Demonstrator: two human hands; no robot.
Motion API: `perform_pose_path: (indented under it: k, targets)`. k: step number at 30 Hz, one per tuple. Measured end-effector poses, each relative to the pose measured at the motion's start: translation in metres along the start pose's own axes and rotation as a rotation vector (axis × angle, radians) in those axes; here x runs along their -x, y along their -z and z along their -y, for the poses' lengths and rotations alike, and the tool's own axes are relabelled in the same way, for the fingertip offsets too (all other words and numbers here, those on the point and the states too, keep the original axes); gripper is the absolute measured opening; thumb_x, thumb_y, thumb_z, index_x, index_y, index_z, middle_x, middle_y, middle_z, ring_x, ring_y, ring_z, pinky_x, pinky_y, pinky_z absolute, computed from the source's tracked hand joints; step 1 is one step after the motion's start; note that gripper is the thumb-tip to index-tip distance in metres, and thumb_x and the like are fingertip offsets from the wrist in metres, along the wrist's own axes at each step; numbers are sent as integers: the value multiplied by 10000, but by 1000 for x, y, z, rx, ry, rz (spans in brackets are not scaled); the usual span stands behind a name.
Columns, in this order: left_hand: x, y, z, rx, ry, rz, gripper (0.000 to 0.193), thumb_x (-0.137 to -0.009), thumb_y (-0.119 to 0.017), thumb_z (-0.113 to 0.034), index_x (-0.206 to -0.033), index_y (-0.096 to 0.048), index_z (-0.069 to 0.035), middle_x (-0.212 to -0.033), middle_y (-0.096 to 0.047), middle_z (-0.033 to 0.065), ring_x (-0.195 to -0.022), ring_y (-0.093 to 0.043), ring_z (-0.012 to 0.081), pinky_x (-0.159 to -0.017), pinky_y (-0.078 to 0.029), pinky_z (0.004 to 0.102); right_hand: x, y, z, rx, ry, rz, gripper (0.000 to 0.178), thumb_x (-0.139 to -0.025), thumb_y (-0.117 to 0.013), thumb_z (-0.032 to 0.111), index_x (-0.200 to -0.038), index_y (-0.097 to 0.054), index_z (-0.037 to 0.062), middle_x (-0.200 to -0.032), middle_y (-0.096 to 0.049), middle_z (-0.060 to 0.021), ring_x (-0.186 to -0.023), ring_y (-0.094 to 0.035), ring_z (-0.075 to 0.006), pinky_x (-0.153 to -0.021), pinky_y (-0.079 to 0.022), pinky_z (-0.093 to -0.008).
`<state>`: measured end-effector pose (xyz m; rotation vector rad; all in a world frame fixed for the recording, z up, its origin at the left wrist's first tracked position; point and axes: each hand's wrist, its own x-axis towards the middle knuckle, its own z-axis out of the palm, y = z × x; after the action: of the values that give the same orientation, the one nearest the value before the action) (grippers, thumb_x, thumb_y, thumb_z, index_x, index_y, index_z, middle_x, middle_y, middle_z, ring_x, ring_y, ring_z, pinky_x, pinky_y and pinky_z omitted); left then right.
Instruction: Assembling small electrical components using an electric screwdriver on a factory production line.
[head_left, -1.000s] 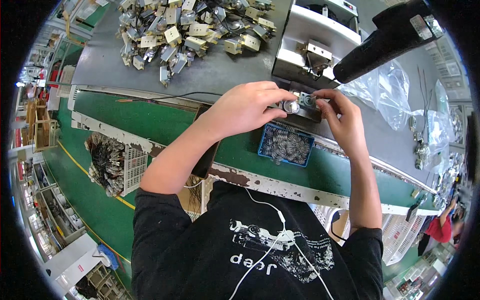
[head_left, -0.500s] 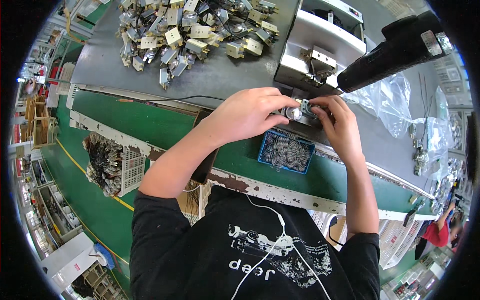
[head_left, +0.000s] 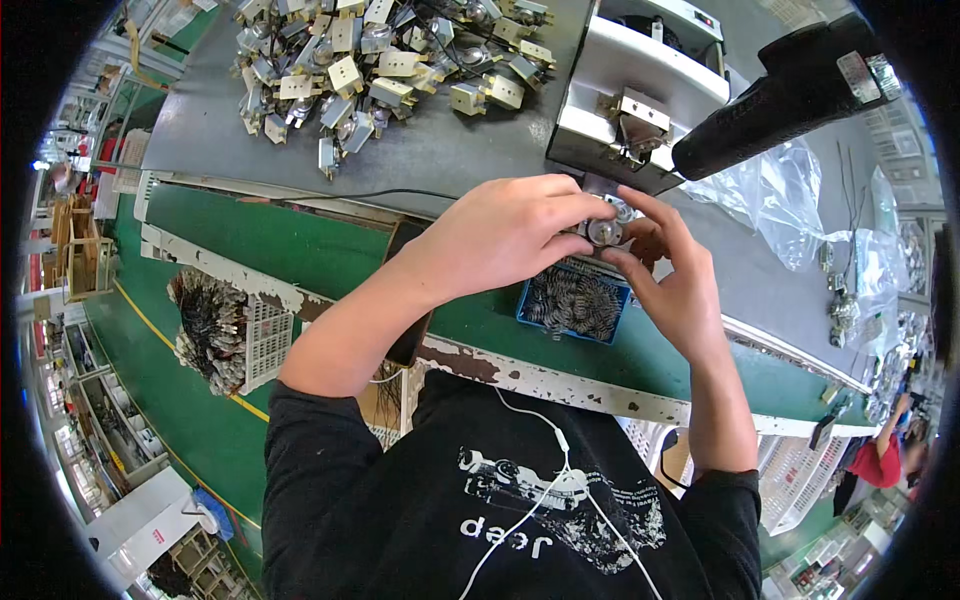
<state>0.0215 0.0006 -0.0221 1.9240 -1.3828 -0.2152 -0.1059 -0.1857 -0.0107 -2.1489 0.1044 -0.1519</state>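
Note:
Just in front of the metal machine, my left hand (head_left: 535,228) pinches a small metal assembly with a round, clear glass-like dome (head_left: 604,232). Its thumb and fingers close on the left side of the piece. From the other side my right hand (head_left: 672,252) reaches in, thumb and bent fingers closed against the same assembly. Fingers cover much of it, so its exact kind is unclear. Right below both hands a blue tray (head_left: 522,318) holds many small metal coils (head_left: 572,302) that look like springs.
A pile of similar assemblies with cream blocks (head_left: 345,76) lies far left on the grey table (head_left: 470,150). Behind my hands stands the metal machine (head_left: 640,70); a black tube (head_left: 765,115) slants in from the right. Clear plastic bags (head_left: 780,205) lie beyond. A dark flat object (head_left: 408,335) sits by my left forearm.
The round-domed assembly has shifted slightly right and turned to face upward. My right hand has moved lower, its thumb now under the piece and its index finger stretched over it.

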Motion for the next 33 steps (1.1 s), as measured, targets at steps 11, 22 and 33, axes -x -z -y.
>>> perform_pose_path:
  k: [11, 22, 33]
  targets:
    - [6, -3, -5, 58, 30, 56, 361, -841, -737, -155, -1190, -665, -94, -1024, -654, 85, -841, -659, 283, -736, -537, 368, 6, 1, -2, -10, -46, 47, 504, -851, -713, -32, -1329, -584, 60, -860, -685, -55, -744, -598, -95, -724, -495, -253]
    - [-8, 10, 2, -24, -13, 55, 351, -862, -722, -204, -1196, -677, -110, -979, -668, 93, -853, -667, 276, -751, -543, 372, -84, 79, 36, -240, 375, -419, 567, -964, -637, 108, -1444, -367, -22, -1227, -648, -219, -946, -699, -219, -886, -534, -318]
    - [-35, -2, 8, 3, 37, 44, 305, -901, -684, -236, -1187, -680, -132, -1076, -653, 80, -943, -662, 283, -824, -534, 391, -67, 101, 45, -380, 534, -118, 730, -969, -581, 467, -1495, -320, 34, -1292, -566, -279, -936, -670, -243, -786, -565, -327]
